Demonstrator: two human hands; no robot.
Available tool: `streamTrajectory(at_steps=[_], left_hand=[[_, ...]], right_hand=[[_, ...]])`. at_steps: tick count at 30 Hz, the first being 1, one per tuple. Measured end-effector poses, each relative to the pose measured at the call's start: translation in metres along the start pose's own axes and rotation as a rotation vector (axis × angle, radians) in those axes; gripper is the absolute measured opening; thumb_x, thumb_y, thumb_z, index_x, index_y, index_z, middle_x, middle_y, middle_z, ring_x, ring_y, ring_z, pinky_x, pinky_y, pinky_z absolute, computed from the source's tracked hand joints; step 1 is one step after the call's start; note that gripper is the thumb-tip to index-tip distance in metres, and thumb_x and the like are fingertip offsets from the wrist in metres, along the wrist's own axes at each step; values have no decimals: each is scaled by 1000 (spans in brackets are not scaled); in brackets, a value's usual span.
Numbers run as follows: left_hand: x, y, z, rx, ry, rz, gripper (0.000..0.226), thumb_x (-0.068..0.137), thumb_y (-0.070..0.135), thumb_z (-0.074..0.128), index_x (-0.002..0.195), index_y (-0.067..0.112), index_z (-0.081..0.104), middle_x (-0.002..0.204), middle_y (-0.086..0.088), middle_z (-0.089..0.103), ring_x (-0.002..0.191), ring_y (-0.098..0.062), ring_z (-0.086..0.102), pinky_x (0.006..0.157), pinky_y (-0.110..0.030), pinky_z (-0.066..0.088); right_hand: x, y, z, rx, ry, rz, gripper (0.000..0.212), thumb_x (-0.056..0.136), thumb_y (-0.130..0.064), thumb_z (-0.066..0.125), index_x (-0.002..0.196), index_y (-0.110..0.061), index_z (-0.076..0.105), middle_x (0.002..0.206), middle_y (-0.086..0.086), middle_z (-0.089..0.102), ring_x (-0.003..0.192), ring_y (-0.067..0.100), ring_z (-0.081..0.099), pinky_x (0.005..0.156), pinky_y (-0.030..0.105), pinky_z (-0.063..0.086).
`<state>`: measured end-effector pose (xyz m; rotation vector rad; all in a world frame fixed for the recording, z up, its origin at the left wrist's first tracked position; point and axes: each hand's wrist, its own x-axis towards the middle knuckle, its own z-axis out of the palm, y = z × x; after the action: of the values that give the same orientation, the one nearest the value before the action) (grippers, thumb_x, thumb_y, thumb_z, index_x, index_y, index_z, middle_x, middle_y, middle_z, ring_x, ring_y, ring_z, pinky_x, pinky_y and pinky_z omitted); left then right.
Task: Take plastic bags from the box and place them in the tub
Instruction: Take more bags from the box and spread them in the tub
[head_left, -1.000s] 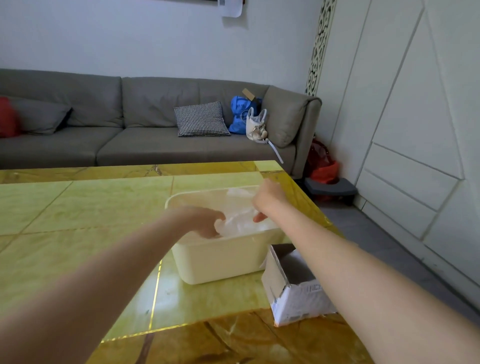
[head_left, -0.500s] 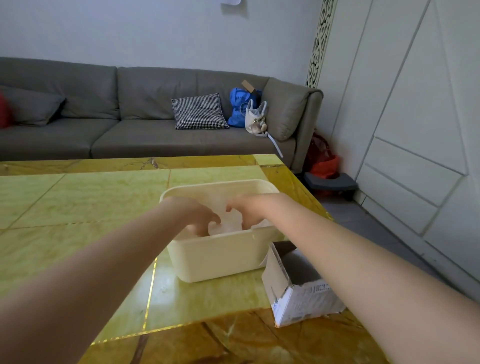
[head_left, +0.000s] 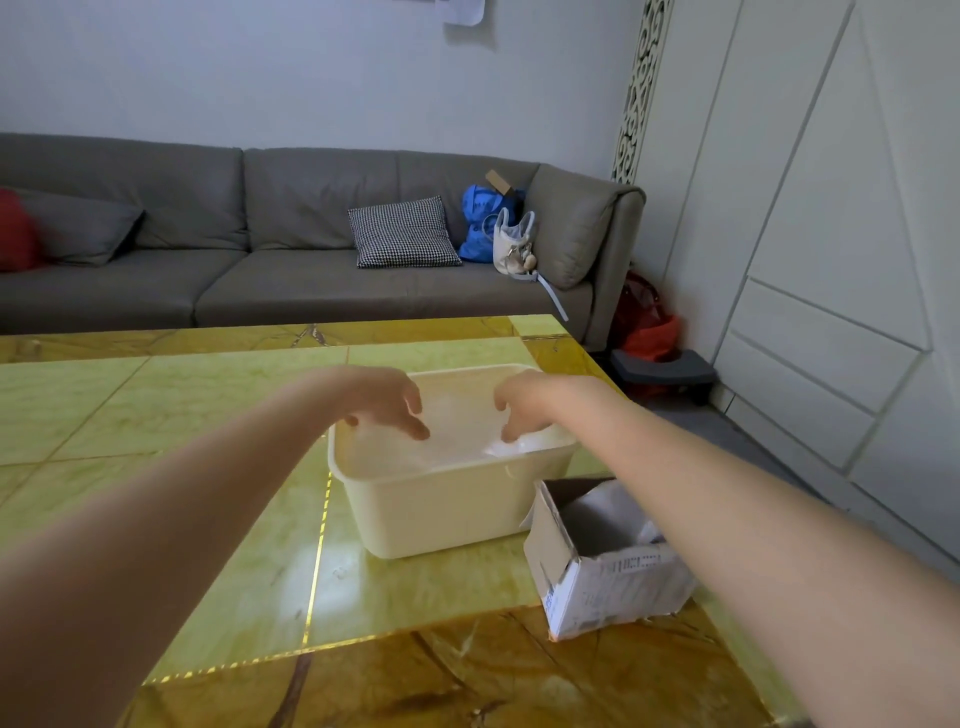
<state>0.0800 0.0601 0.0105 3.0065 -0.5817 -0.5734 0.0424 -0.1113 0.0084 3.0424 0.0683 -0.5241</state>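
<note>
the glossy yellow-green marble table (head_left: 171, 415) stood in front of a long grey sofa (head_left: 260, 249). one cream tub (head_left: 447, 499) sat on the table, with one torn cardboard box (head_left: 602, 577) just beside its near right corner. clear plastic bags (head_left: 467, 441) lay in the tub. two hands hovered over the tub: left hand (head_left: 384, 400) and right hand (head_left: 524, 400), fingers loosely curled and apart, gripping nothing.

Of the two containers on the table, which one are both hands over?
The cream plastic tub. The left hand and right hand hang above its open top, while the cardboard box stands beside it, under the right forearm.
</note>
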Motion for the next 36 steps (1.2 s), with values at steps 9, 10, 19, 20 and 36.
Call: streamTrajectory(at_steps=[9,10,19,20,36], left_hand=[[-49,54,-7,-31,388,189,25,90,15,51,112,15,63,118,-4,63,109,-23,58,94,-36,47],[-56,68,-3,-44,369,236,26,91,14,51,114,15,63,119,-3,63,110,-22,58,94,-34,47],[-74,129,49,-147,255,425,32,89,17,59,120,13,58,120,-2,62,105,-18,58,83,-22,43],[-72,130,52,-158,258,416,33,89,18,60,121,13,58,120,-2,62,105,-18,59,84,-22,44],[-59,135,42,-395,366,278,29,86,3,58,63,20,54,77,-11,72,49,-10,58,61,-23,51]], right_hand=[[-77,48,-27,119,46,3,34,83,-35,69,108,-12,63,117,4,60,104,22,58,83,31,50],[-86,52,-21,144,-25,8,32,81,-36,72,103,-16,62,113,2,60,102,19,56,80,29,48],[-110,67,38,152,125,64,19,80,-5,65,95,-15,61,108,9,60,93,26,58,74,34,50],[-110,64,38,178,170,46,15,83,-6,64,96,-11,64,103,9,61,89,24,57,71,31,47],[-112,67,31,300,182,-8,29,89,-22,63,115,-10,64,117,9,61,103,27,59,88,36,51]])
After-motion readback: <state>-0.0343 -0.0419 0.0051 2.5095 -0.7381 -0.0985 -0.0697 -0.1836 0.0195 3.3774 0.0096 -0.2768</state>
